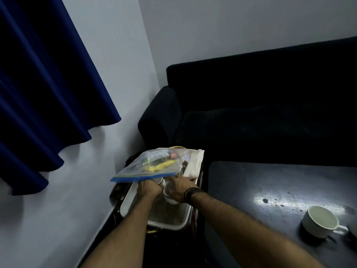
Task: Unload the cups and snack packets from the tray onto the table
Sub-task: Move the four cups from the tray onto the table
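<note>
- We find the left hand (149,188) clenched on the near edge of a clear zip bag (152,164) of snack packets, held roughly level above the far half of the tray (170,226).
- The right hand (178,190), fingers extended, reaches into the tray and rests over a white cup (170,198); we cannot tell whether it has closed round it.
- The tray sits low, left of the table (270,182), and is not yet emptied. One cup (320,222) already stands on the table at near right.
- Risk: the bag is pinched by one edge only. In our judgement its contents could slide to the far end and drag it from the fingers, or swing it into the cups beneath.
- Risk: the bag screens the far tray from view, so the right hand works partly blind and could tip a cup against its neighbour.
- Risk: the table edge lies just beside the tray; a cup lifted low could strike it.
- Hidden: a white packet (194,164) lies at the far right of the tray, its contents unreadable. A second cup rim (160,180) shows under the bag. The tray floor is dim and blurred.
- What the tray stands on is too dark to identify.
</note>
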A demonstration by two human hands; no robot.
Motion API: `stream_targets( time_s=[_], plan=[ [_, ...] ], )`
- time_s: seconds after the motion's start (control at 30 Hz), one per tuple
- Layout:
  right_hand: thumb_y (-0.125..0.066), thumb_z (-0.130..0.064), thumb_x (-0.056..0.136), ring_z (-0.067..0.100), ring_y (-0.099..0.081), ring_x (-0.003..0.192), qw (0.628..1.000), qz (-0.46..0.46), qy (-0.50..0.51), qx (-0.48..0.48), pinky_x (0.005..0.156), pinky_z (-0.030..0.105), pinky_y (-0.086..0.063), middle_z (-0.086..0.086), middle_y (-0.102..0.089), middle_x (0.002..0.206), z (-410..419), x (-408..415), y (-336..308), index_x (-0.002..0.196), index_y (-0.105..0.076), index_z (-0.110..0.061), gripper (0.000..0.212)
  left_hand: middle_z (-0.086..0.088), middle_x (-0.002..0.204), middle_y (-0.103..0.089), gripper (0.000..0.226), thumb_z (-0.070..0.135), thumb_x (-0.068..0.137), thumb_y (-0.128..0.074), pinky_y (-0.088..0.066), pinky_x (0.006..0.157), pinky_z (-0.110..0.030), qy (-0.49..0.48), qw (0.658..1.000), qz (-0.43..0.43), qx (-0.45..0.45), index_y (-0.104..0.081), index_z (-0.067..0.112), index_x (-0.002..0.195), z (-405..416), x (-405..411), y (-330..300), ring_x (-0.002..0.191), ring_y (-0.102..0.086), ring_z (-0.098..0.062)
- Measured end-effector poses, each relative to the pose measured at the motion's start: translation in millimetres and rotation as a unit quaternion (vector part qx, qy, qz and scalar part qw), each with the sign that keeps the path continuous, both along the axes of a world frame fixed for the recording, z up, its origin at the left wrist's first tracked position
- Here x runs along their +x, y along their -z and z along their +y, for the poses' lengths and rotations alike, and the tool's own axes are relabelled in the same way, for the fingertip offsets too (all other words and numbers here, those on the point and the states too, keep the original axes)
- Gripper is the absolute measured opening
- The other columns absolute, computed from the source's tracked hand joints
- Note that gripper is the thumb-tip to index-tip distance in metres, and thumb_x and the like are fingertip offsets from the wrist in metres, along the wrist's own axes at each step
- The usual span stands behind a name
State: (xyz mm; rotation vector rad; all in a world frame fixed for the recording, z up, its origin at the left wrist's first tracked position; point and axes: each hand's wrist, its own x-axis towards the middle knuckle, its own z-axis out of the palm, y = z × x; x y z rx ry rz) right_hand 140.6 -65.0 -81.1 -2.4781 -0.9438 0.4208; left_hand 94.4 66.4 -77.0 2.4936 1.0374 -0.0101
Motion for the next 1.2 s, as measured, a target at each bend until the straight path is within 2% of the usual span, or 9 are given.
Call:
stream_targets(
  time_s=[0.07,0.13,0.27,0.43,0.6,0.77,0.87,1.03,1.2],
  plan=[
    [-0.054,-0.044,0.085,0.032,-0.046,0.131,0.999,0.021,0.008,0.032,0.106,0.047,-0.042,0.007,-0.036,0.152,-2,-4,3,0.146,-0.028,-0.03,0.067,-0.017,0.14,-0.048,0.059,0.039,0.091,-0.061,-0.044,0.094,-0.035,0.008,1.0,0.014,-0.002,-0.046,0.006,0.138,0,4,1,0.126,-0.049,-0.031],
    [-0.062,-0.047,0.081,0.033,-0.047,0.13,0.999,0.022,-0.003,0.034,0.106,0.046,-0.043,0.009,-0.037,0.151,-7,-4,8,0.145,-0.027,-0.029,0.076,-0.018,0.143,-0.047,0.062,0.039,0.091,-0.061,-0.042,0.098,-0.036,0.025,0.999,0.024,0.002,-0.044,0.005,0.14,3,7,4,0.13,-0.046,-0.032],
    [-0.076,-0.037,0.074,0.034,-0.052,0.122,1.0,0.013,-0.002,0.012,0.098,0.044,-0.046,0.011,-0.049,0.137,-14,-1,16,0.136,-0.034,-0.023,0.076,-0.017,0.137,-0.055,0.06,0.041,0.086,-0.067,-0.043,0.097,-0.035,0.035,0.999,0.031,0.011,-0.053,0.006,0.133,3,6,11,0.128,-0.05,-0.032],
    [-0.078,-0.034,0.072,0.034,-0.055,0.119,0.999,0.028,0.015,0.027,0.096,0.042,-0.048,0.013,-0.053,0.132,-21,-3,16,0.13,-0.036,-0.021,0.073,-0.016,0.133,-0.057,0.065,0.04,0.077,-0.076,-0.044,0.099,-0.037,0.032,0.999,0.015,-0.011,-0.055,0.005,0.128,-4,-4,9,0.124,-0.051,-0.032],
    [-0.081,-0.033,0.068,0.029,-0.058,0.114,0.991,0.045,0.048,0.117,0.091,0.038,-0.051,0.008,-0.059,0.126,-29,-6,-6,0.123,-0.043,-0.022,0.068,-0.01,0.128,-0.058,0.061,0.037,0.072,-0.076,-0.044,0.093,-0.035,0.036,0.999,-0.039,-0.003,-0.056,0.016,0.125,-11,-30,-8,0.121,-0.053,-0.03],
    [-0.086,-0.035,0.06,0.024,-0.058,0.109,0.988,0.064,0.053,0.131,0.081,0.029,-0.047,0.003,-0.06,0.121,-45,-3,-35,0.117,-0.045,-0.024,0.071,-0.008,0.124,-0.061,0.057,0.038,0.069,-0.08,-0.046,0.093,-0.036,0.072,0.992,-0.1,0.003,-0.06,0.016,0.117,-25,-47,-40,0.118,-0.053,-0.028],
    [-0.086,-0.037,0.058,0.022,-0.057,0.109,0.991,0.059,0.042,0.116,0.081,0.029,-0.047,0.001,-0.059,0.119,-69,1,-51,0.117,-0.047,-0.027,0.071,-0.004,0.129,-0.06,0.072,0.043,0.065,-0.084,-0.046,0.099,-0.036,0.095,0.987,-0.13,-0.011,-0.06,0.016,0.128,-38,-53,-57,0.12,-0.054,-0.024],
    [-0.087,-0.032,0.057,0.02,-0.059,0.107,0.99,0.051,0.043,0.122,0.085,0.036,-0.054,0.001,-0.061,0.118,-133,11,-71,0.113,-0.052,-0.027,0.066,0.006,0.102,-0.073,0.06,0.052,0.055,-0.085,-0.052,0.089,-0.033,0.157,0.968,-0.194,-0.026,-0.072,0.021,0.104,-71,-49,-81,0.101,-0.065,-0.014],
    [-0.087,-0.033,0.054,0.023,-0.055,0.106,0.989,0.0,0.105,0.105,0.089,0.039,-0.05,0.001,-0.054,0.113,-215,21,-73,0.113,-0.055,-0.026,0.068,0.0,0.118,-0.068,0.078,0.061,0.054,-0.081,-0.048,0.086,-0.027,0.184,0.964,-0.193,-0.012,-0.066,0.021,0.12,-129,-28,-91,0.109,-0.061,-0.018]
  ],
)
